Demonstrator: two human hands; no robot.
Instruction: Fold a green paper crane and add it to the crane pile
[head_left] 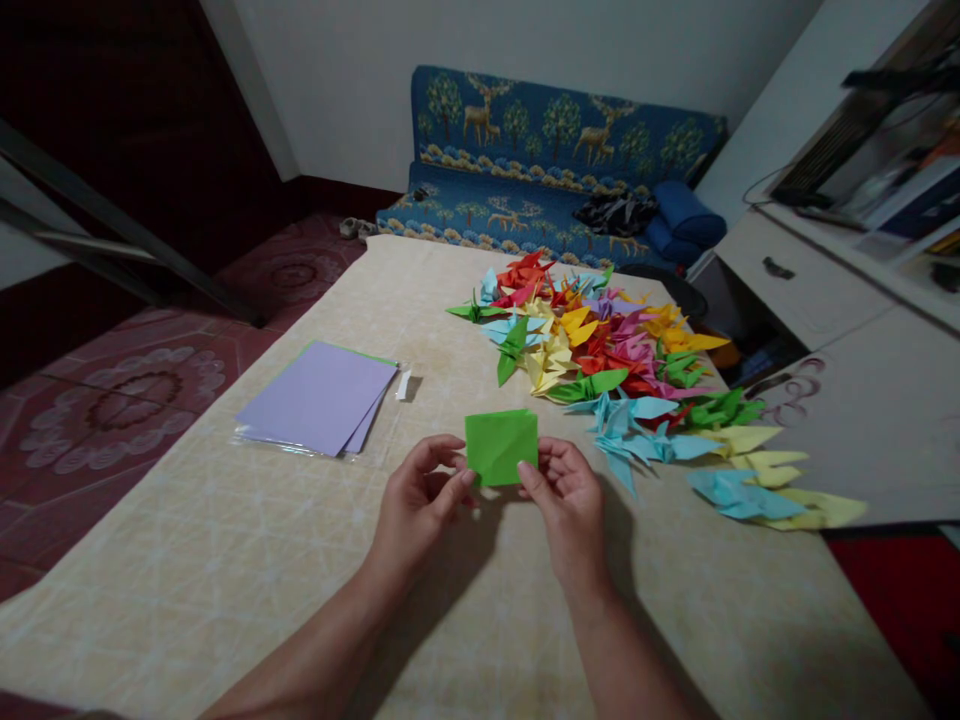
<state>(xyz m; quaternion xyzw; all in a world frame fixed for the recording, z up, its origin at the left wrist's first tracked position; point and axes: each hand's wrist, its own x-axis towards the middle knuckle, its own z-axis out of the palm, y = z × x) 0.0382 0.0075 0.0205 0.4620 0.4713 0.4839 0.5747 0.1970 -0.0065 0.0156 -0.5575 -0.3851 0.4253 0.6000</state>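
A small folded square of green paper (501, 447) is held up above the table between my two hands. My left hand (429, 490) pinches its lower left edge, thumb in front and fingers curled behind. On the opposite side, my right hand (566, 495) grips the lower right edge with the thumb on its face. A faint diagonal crease runs across the green paper. Beyond and to the right lies a pile of folded paper cranes (592, 340) in several colours. To the left is a stack of purple paper sheets (319, 395) on a clear plastic wrapper.
A patterned cream cloth covers the table (225, 560). A small white paper tag (403, 385) lies beside the purple stack. Behind the table stands a blue bench (517, 190) with a deer pattern; a white cabinet (840, 330) is at the right. Metal legs (142, 245) lean at left.
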